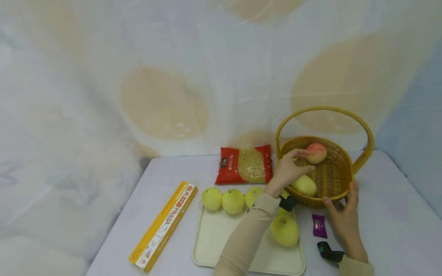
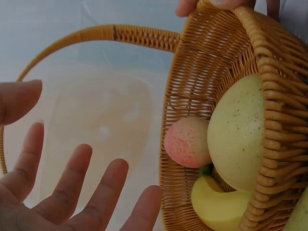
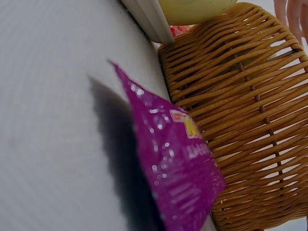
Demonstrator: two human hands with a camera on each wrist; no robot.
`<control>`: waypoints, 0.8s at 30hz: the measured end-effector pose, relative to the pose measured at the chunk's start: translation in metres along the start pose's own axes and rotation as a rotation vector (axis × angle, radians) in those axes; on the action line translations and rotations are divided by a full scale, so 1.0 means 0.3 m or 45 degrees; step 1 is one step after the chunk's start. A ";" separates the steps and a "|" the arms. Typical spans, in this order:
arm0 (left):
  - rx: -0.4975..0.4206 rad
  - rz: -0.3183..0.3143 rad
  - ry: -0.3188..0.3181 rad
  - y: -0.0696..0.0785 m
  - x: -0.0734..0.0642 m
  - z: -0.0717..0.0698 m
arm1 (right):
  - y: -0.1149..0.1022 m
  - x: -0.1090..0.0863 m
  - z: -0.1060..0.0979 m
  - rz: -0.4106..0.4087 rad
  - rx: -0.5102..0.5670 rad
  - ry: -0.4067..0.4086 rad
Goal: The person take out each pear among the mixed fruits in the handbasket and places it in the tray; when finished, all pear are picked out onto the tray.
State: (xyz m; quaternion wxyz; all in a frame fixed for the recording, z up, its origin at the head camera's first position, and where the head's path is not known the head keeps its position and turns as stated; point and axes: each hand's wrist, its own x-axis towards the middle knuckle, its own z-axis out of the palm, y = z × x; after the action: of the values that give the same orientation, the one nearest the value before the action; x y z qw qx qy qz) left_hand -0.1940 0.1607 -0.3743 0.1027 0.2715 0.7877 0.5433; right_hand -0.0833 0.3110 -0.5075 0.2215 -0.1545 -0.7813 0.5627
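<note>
A wicker basket (image 1: 345,172) with a tall handle stands at the right. In it lie a pink peach (image 1: 315,153), a pale yellow-green round fruit (image 1: 304,186) and, in the left wrist view, a curved yellow fruit (image 2: 219,204) with a green tip. Over the basket's left side my left hand (image 1: 291,168) hovers, fingers spread and holding nothing. My right hand (image 1: 345,218) grips the basket's near right rim between thumb and fingers. A purple wrapped candy (image 1: 319,226) lies on the table just left of that hand.
Several yellow-green fruits (image 1: 233,201) sit on and along a cream tray (image 1: 214,241), partly behind my left forearm. Behind it lies a red pasta bag (image 1: 245,165). A long yellow pasta box (image 1: 164,226) rests at the left. Patterned cloth (image 1: 235,76) hangs behind the table.
</note>
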 end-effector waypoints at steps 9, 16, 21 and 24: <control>0.174 -0.102 -0.176 -0.012 0.076 0.027 | 0.011 0.006 -0.001 0.011 0.006 0.004; 0.192 -0.163 -0.479 -0.047 0.126 0.010 | -0.004 -0.007 0.005 0.011 0.021 0.004; 0.223 -0.174 -0.603 -0.055 0.139 0.006 | -0.008 -0.010 0.004 0.021 0.005 0.006; 0.281 -0.188 -0.664 -0.049 0.149 0.006 | -0.010 -0.006 0.003 0.015 0.006 0.005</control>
State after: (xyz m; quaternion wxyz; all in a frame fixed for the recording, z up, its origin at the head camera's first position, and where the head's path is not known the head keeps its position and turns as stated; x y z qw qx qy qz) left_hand -0.2349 0.1824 -0.3826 0.3108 0.3535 0.8068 0.3572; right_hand -0.0823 0.3083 -0.5053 0.2202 -0.1597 -0.7787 0.5654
